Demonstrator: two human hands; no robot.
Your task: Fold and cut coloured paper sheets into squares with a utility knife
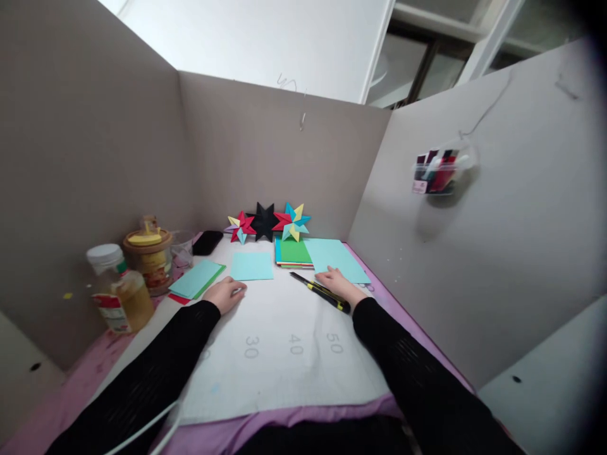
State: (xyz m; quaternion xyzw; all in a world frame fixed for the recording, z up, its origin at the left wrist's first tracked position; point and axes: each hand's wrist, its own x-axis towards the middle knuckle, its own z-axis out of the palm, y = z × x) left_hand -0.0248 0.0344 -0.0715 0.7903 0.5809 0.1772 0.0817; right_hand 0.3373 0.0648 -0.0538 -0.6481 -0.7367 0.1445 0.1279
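Observation:
My left hand (226,294) rests on the white cutting mat (275,354) with its fingers curled loosely, holding nothing, just below a small light-blue paper square (251,266). My right hand (337,284) lies flat with fingers stretched out, touching the near edge of a larger light-blue sheet (336,258). A yellow-and-black utility knife (320,292) lies on the mat just left of my right hand. Both arms wear black sleeves.
Three folded paper stars (265,222) stand against the back wall. A stack of coloured paper (294,253) lies behind the knife, more sheets (196,279) at left. Jars and a bottle (118,291) stand at left beside a black phone (207,242). Grey partitions enclose the desk.

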